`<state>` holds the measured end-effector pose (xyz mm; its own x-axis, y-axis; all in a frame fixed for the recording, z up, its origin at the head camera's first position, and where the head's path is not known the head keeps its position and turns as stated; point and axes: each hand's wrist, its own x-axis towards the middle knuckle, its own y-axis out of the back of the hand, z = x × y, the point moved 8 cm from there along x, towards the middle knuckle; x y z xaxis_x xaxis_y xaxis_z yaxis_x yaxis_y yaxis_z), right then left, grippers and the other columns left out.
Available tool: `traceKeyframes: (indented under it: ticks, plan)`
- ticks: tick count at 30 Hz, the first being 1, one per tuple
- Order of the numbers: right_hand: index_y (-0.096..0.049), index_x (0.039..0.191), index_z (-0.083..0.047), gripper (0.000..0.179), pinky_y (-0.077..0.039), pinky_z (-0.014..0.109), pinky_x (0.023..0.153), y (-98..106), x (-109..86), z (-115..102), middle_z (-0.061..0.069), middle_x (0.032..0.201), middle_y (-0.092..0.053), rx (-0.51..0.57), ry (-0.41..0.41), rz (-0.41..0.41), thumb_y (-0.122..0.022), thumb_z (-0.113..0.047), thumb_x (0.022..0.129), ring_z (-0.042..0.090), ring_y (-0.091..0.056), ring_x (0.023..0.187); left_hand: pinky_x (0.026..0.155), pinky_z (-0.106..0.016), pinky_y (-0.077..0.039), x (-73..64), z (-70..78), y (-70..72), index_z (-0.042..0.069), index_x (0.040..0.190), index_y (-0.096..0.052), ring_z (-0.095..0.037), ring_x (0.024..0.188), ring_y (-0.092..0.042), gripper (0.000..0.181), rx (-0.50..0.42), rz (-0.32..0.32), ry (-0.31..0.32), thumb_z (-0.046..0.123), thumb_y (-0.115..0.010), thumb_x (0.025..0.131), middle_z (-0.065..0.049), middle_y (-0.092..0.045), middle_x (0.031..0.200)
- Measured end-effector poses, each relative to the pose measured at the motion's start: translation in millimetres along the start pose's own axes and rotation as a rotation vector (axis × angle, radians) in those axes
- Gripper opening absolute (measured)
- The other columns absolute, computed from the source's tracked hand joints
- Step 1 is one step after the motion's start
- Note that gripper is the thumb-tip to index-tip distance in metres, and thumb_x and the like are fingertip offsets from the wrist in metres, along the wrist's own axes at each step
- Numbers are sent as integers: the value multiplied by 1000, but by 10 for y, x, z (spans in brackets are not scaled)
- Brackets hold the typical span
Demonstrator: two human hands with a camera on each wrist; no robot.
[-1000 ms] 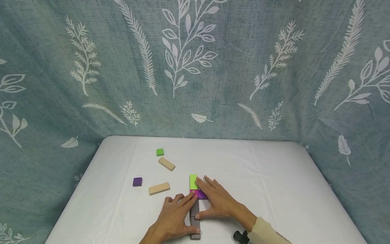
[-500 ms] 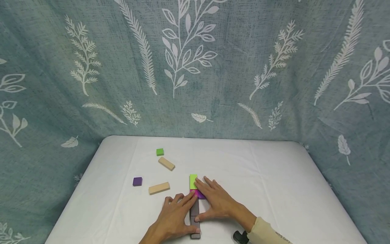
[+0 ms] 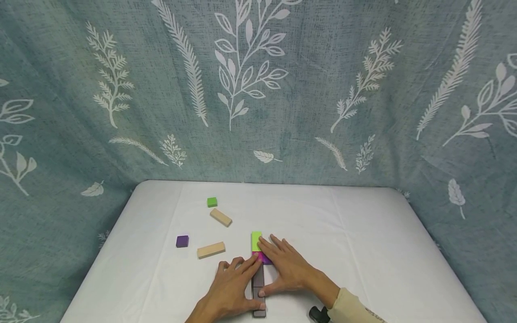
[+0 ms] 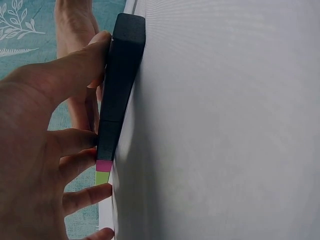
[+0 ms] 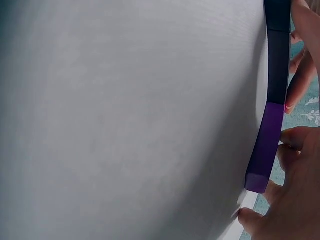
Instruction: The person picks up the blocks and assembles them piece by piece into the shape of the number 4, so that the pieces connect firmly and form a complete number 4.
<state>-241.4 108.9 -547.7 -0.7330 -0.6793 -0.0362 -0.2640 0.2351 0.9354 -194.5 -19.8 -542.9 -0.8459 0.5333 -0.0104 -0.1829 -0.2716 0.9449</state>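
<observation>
A row of blocks lies on the white-covered table: a lime block at the far end, a pink block after it, then two dark grey blocks end to end. A purple block juts out to the right beside the pink one. My left hand rests on the row, its index fingertip at the pink block and its thumb on the nearer grey block. From the right, my right hand touches the row with extended fingers over the purple block, partly hiding it; its thumb lies on a grey block.
Left of the row lie two plain wooden blocks, a small dark purple block and a small green block. A black object sits by my right sleeve. A patterned teal curtain hangs behind the table.
My right thumb has slid slightly nearer along the grey blocks, and its fingers have shifted a little left. My left hand and the loose blocks stay where they were.
</observation>
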Motion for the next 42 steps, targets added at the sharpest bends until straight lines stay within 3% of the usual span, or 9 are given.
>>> traceKeyframes:
  ticks: [42]
  plan:
    - [-22, 162, -13, 129, -13, 58, 120, -49, -17, 37, 4, 168, -18, 3, -5, -1, -65, -88, 67, 35, -18, 152, 98, -54, -35, -9, 22, 6, 19, 157, -39, -28, 136, -42, 105, 2, 24, -10, 81, -62, 76, 2, -36, 162]
